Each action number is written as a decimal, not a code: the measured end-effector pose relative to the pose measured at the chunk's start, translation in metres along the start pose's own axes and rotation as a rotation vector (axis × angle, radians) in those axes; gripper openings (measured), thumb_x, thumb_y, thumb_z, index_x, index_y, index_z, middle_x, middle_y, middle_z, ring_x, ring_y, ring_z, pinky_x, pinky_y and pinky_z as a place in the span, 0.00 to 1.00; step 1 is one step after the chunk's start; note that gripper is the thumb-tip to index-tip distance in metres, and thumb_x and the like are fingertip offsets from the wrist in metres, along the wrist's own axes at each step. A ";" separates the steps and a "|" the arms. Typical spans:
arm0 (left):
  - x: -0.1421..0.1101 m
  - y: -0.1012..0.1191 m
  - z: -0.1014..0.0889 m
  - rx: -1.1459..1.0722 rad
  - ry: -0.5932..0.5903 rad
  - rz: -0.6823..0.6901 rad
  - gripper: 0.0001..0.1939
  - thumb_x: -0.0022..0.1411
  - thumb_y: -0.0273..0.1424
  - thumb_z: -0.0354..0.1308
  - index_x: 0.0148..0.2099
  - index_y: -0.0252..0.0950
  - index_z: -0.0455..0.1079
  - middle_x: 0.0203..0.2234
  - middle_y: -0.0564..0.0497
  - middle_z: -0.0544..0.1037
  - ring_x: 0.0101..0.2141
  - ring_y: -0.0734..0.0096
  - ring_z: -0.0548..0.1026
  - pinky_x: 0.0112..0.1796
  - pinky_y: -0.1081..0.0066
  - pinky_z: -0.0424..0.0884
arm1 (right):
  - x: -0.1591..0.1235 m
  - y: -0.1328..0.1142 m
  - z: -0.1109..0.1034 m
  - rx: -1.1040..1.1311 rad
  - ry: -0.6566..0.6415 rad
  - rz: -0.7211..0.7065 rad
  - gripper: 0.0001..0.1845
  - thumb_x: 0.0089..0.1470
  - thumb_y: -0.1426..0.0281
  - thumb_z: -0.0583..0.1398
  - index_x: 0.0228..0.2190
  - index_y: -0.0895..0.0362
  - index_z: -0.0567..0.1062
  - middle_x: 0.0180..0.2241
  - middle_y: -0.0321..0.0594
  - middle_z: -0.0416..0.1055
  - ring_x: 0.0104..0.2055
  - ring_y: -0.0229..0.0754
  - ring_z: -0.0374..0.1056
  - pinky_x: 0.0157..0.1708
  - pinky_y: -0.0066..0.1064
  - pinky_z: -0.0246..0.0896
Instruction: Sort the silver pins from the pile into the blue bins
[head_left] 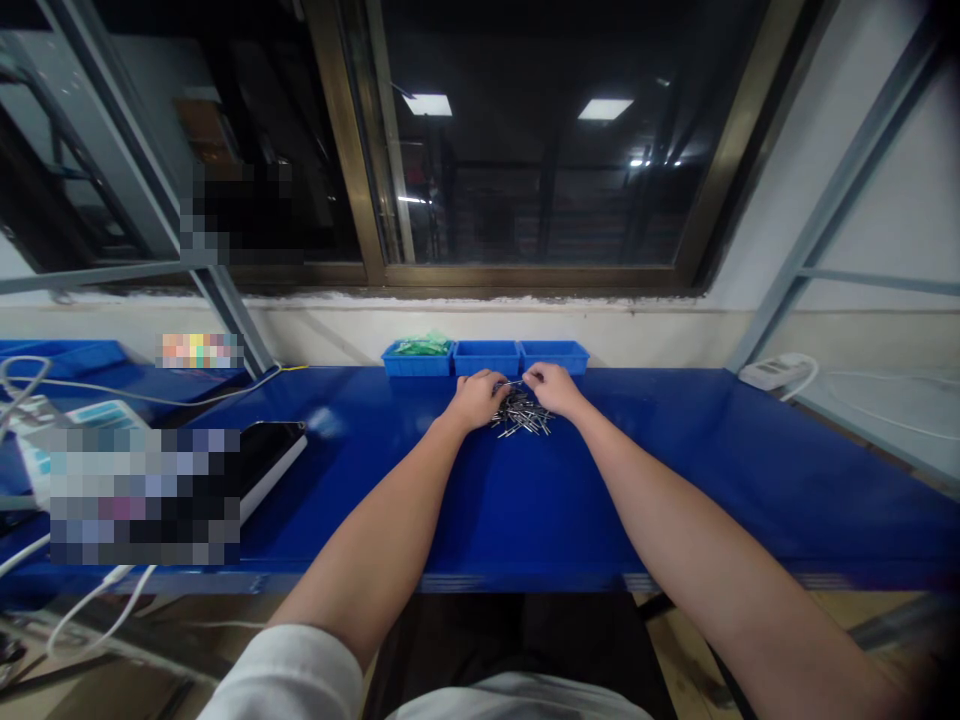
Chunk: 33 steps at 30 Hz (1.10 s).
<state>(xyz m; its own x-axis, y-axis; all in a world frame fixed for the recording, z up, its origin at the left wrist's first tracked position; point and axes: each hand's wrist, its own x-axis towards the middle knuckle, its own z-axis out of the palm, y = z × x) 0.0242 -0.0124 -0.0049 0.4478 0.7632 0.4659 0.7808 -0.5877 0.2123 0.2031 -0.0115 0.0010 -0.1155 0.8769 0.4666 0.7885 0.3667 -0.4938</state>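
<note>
On the blue tabletop lies a loose heap of thin, dark and silvery metal pins (523, 416). My left hand (477, 398) is at the heap's left edge, its fingers curled together. Over on the right side, my right hand (553, 389) has thumb and fingers pinched. One slim metal pin (512, 383) spans the gap between the fingertips of both hands, above the back of the heap. The exact grip on it is too small to make out fully.
Three blue bins stand against the wall: the left bin (418, 364) holds green packets (421, 345), beside a middle bin (487, 358) and a right bin (555, 358). A dark-screened device (274, 455) lies left. A white power strip (776, 371) sits far right.
</note>
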 end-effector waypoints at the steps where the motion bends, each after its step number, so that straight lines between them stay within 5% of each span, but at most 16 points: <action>1: 0.000 0.000 0.000 0.004 0.000 0.003 0.14 0.63 0.37 0.44 0.43 0.40 0.68 0.41 0.49 0.73 0.44 0.66 0.68 0.45 0.65 0.60 | 0.000 0.000 0.001 0.060 -0.010 -0.002 0.10 0.50 0.68 0.54 0.26 0.58 0.73 0.27 0.41 0.73 0.31 0.39 0.66 0.32 0.28 0.57; 6: 0.000 0.002 -0.003 0.027 -0.001 -0.022 0.11 0.62 0.35 0.45 0.39 0.39 0.68 0.38 0.49 0.73 0.41 0.66 0.69 0.43 0.65 0.60 | 0.000 0.002 0.006 0.499 -0.083 0.066 0.07 0.44 0.70 0.57 0.29 0.59 0.72 0.22 0.38 0.71 0.25 0.36 0.66 0.26 0.27 0.58; 10: -0.001 0.005 -0.005 0.014 -0.012 -0.023 0.11 0.62 0.35 0.45 0.40 0.39 0.67 0.39 0.49 0.72 0.42 0.66 0.69 0.44 0.65 0.59 | -0.001 0.001 0.001 0.613 -0.095 0.042 0.08 0.41 0.67 0.59 0.25 0.60 0.73 0.23 0.39 0.72 0.23 0.35 0.64 0.24 0.27 0.58; 14: -0.002 0.006 -0.005 -0.006 0.019 -0.045 0.14 0.61 0.39 0.46 0.46 0.39 0.64 0.43 0.48 0.71 0.47 0.63 0.66 0.46 0.62 0.58 | 0.000 0.005 -0.006 0.549 0.029 0.088 0.11 0.42 0.66 0.57 0.27 0.60 0.75 0.24 0.40 0.73 0.22 0.36 0.64 0.26 0.28 0.60; 19: -0.002 0.002 -0.002 0.007 -0.005 -0.092 0.20 0.61 0.42 0.45 0.52 0.39 0.59 0.47 0.46 0.68 0.51 0.60 0.62 0.47 0.59 0.57 | 0.000 0.023 -0.011 0.186 0.276 0.118 0.18 0.41 0.70 0.57 0.38 0.58 0.75 0.35 0.41 0.74 0.35 0.42 0.67 0.40 0.34 0.61; 25: -0.001 -0.001 0.001 0.028 -0.074 -0.111 0.22 0.60 0.44 0.44 0.53 0.39 0.57 0.49 0.45 0.67 0.52 0.59 0.61 0.48 0.57 0.57 | 0.001 0.039 -0.010 -0.049 0.259 0.197 0.29 0.42 0.68 0.56 0.49 0.58 0.68 0.43 0.45 0.71 0.48 0.48 0.63 0.50 0.39 0.56; 33: -0.002 0.002 0.000 0.043 -0.166 -0.151 0.25 0.59 0.46 0.44 0.55 0.39 0.56 0.51 0.44 0.65 0.53 0.57 0.59 0.49 0.57 0.56 | 0.002 0.039 -0.008 -0.038 0.158 0.174 0.30 0.41 0.70 0.57 0.50 0.60 0.68 0.50 0.44 0.66 0.53 0.44 0.60 0.54 0.32 0.52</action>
<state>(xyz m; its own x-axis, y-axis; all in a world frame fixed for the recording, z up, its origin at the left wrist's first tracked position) 0.0245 -0.0151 -0.0052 0.3873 0.8775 0.2830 0.8608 -0.4541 0.2300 0.2385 0.0025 -0.0118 0.1181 0.8652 0.4873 0.8109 0.1992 -0.5502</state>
